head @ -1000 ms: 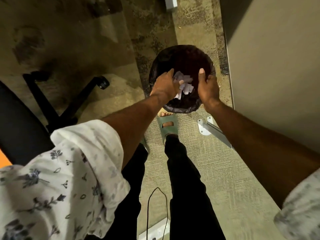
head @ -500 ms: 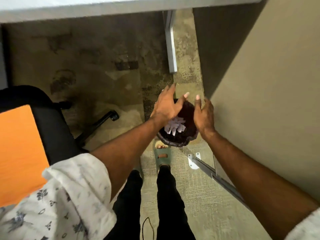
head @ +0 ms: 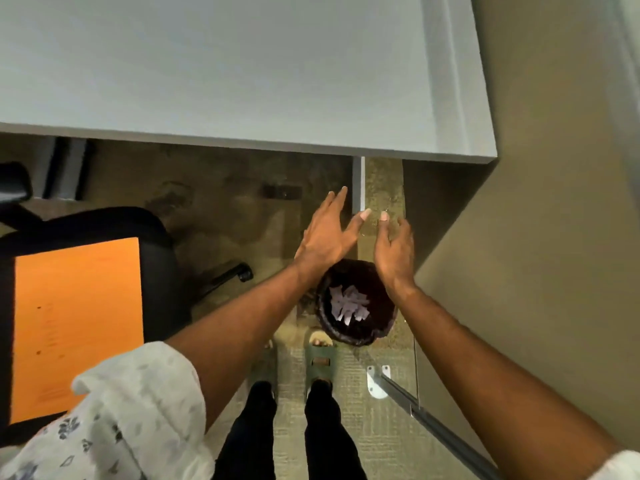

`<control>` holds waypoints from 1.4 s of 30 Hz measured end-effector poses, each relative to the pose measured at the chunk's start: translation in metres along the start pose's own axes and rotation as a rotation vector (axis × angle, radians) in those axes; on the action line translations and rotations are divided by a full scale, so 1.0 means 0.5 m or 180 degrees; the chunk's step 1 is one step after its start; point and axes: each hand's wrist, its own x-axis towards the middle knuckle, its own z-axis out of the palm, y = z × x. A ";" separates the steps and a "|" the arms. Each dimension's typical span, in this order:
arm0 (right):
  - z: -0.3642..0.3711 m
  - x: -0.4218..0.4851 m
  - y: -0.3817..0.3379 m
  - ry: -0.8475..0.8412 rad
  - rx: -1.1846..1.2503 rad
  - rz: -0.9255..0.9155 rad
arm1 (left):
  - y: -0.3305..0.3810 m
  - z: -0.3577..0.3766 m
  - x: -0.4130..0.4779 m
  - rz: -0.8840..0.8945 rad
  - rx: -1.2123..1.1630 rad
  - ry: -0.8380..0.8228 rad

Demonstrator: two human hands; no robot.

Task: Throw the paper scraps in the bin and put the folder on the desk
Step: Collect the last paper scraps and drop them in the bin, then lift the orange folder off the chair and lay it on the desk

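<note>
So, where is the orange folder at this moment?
The flat orange paper folder lies on the seat of the black office chair, at the left of the head view, below the grey desk edge.

The person wears a loose white shirt printed with small grey-blue flowers and leaves. Its left sleeve [head: 138,410] is rolled up in a thick cuff above the elbow and fills the picture at about 7 o'clock; a sliver of the right sleeve [head: 623,465] shows at 5 o'clock, in the same pale cloth. Both forearms are bare from the cuffs down to the left hand [head: 327,237] and the right hand [head: 394,252], with no watch visible. Black trousers [head: 287,434] cover both legs at 6 o'clock. On the feet are grey-green open-toed sandals [head: 322,362] with a broad strap across the top.
</note>
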 end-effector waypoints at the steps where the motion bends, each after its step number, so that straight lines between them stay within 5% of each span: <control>1: 0.005 -0.006 -0.016 -0.0022 -0.0019 -0.0051 | 0.002 -0.018 -0.002 -0.0019 -0.0024 0.0043; 7: 0.070 -0.048 -0.105 -0.0224 -0.0103 -0.0276 | -0.031 -0.134 -0.035 -0.0179 -0.0206 0.0278; 27: 0.530 -0.418 -0.330 -0.1826 -0.0393 -0.1291 | -0.457 -0.567 -0.352 -0.1323 -0.0659 0.2099; 42: 0.717 -0.589 -0.127 -0.2511 -0.0964 -0.0683 | -0.797 -0.550 -0.485 -0.2498 -0.0202 0.1603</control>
